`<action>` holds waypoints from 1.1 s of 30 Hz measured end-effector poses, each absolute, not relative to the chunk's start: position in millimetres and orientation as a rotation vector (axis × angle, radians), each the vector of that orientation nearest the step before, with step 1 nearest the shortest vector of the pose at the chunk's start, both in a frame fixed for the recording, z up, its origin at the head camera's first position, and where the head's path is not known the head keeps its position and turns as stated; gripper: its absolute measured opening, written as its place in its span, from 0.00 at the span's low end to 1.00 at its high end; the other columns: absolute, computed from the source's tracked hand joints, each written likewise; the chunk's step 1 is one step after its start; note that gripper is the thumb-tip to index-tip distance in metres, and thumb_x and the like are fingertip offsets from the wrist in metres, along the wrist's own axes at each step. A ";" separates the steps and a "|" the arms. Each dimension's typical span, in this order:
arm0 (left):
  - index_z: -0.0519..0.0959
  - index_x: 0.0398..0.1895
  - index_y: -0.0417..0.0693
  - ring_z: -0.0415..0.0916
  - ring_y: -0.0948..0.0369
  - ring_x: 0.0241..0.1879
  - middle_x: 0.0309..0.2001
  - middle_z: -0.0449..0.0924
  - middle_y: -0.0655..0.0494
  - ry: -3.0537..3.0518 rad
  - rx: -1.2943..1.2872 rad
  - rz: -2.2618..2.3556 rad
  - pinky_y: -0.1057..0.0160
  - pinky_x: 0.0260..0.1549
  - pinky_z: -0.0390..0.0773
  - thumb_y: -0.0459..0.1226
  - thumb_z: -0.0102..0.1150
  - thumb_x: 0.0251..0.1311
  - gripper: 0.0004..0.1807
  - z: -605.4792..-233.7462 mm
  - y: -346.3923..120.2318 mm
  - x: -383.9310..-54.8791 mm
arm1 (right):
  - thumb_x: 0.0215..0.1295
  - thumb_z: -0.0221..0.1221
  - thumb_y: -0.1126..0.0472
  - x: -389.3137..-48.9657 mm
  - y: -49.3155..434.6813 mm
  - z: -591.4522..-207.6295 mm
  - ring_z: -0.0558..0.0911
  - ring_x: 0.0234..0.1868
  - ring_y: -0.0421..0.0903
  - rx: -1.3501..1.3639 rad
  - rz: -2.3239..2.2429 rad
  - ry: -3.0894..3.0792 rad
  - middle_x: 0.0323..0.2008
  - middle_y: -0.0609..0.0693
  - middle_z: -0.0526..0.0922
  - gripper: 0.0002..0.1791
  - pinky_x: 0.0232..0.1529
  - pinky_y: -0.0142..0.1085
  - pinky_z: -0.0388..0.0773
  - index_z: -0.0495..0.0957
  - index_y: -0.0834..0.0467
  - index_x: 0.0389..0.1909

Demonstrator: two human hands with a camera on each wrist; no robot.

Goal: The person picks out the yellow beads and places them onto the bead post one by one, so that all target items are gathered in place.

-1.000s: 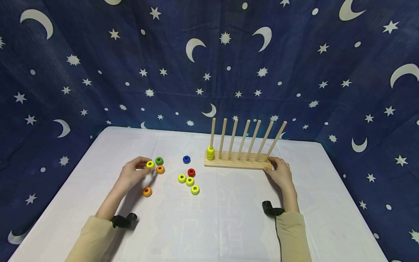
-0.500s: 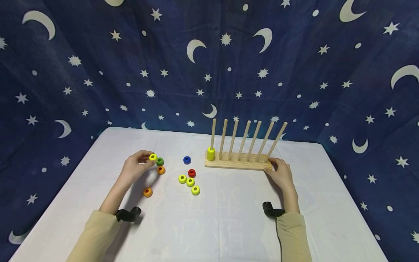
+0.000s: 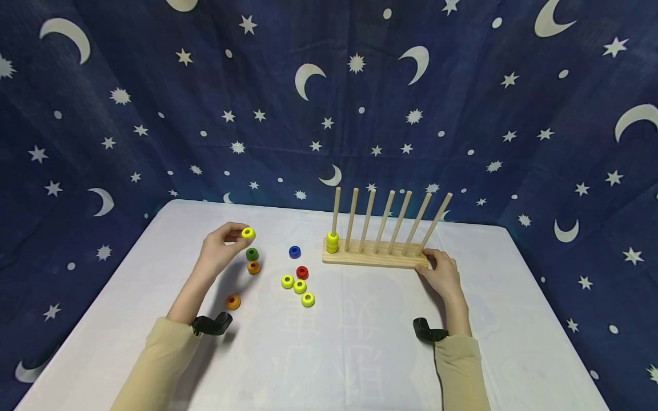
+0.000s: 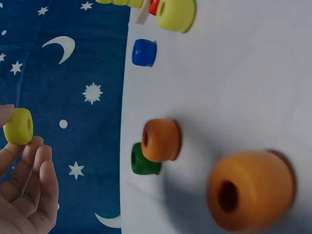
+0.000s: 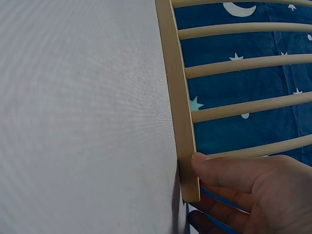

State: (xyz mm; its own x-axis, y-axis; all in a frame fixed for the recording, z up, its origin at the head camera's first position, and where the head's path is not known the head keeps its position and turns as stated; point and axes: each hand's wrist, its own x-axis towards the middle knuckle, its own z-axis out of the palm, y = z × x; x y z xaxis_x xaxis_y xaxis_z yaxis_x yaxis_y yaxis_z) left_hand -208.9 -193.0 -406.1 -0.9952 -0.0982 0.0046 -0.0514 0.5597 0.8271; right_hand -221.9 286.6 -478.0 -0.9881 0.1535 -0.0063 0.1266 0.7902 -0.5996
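Note:
Between thumb and fingertips, my left hand (image 3: pixel 218 246) pinches a yellow bead (image 3: pixel 248 233) with a hole through it, raised above the table; the left wrist view shows this yellow bead (image 4: pixel 18 126) held by its sides. Below it lie a green bead (image 3: pixel 252 254) and an orange bead (image 3: pixel 253 267). My right hand (image 3: pixel 443 275) grips the right end of a wooden peg rack (image 3: pixel 375 260) with a row of upright pegs. In the right wrist view the thumb lies on the rack's base (image 5: pixel 178 112). Yellow beads (image 3: pixel 332 242) are stacked on the leftmost peg.
Another orange bead (image 3: pixel 233 302) lies nearer the front. A blue bead (image 3: pixel 295 252), a red bead (image 3: pixel 302 272) and three loose yellow beads (image 3: pixel 300 286) lie between the left hand and the rack. A starry blue cloth (image 3: pixel 319 114) hangs behind the white table (image 3: pixel 380 342).
My left hand has lifted the yellow bead and carried it away from me and slightly right. My right hand keeps its grip on the rack, which stays in place.

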 end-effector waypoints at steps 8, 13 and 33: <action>0.76 0.56 0.46 0.72 0.48 0.56 0.51 0.78 0.43 -2.684 0.106 -1.472 0.51 0.52 0.72 0.42 0.59 0.60 0.21 -396.6 -181.4 -217.1 | 0.61 0.60 0.58 -221.3 286.9 -478.1 0.62 0.65 0.66 -0.229 0.976 -2.937 0.62 0.68 0.69 0.32 0.65 0.61 0.57 0.66 0.66 0.64; 0.76 0.55 0.46 0.72 0.48 0.55 0.51 0.78 0.44 -2.651 0.091 -1.503 0.50 0.53 0.71 0.42 0.60 0.60 0.21 -391.4 -173.8 -221.6 | 0.61 0.60 0.58 -221.2 287.1 -477.6 0.62 0.64 0.66 -0.231 0.974 -2.939 0.62 0.68 0.69 0.32 0.64 0.61 0.57 0.66 0.66 0.64; 0.77 0.54 0.47 0.73 0.50 0.55 0.51 0.79 0.46 -2.575 0.010 -1.575 0.51 0.51 0.74 0.41 0.61 0.59 0.19 -370.7 -141.2 -238.0 | 0.59 0.61 0.57 -221.1 288.7 -480.4 0.64 0.61 0.66 -0.194 0.987 -2.894 0.60 0.69 0.71 0.31 0.62 0.61 0.59 0.68 0.67 0.62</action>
State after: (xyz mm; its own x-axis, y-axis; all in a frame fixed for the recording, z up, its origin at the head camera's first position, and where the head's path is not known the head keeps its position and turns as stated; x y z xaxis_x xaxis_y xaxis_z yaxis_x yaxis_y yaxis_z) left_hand -238.0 -141.2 -370.7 -0.9924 -0.0695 0.1015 0.0587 0.4577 0.8872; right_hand -221.1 288.7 -480.4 -0.9890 0.1444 0.0330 0.0941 0.7847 -0.6127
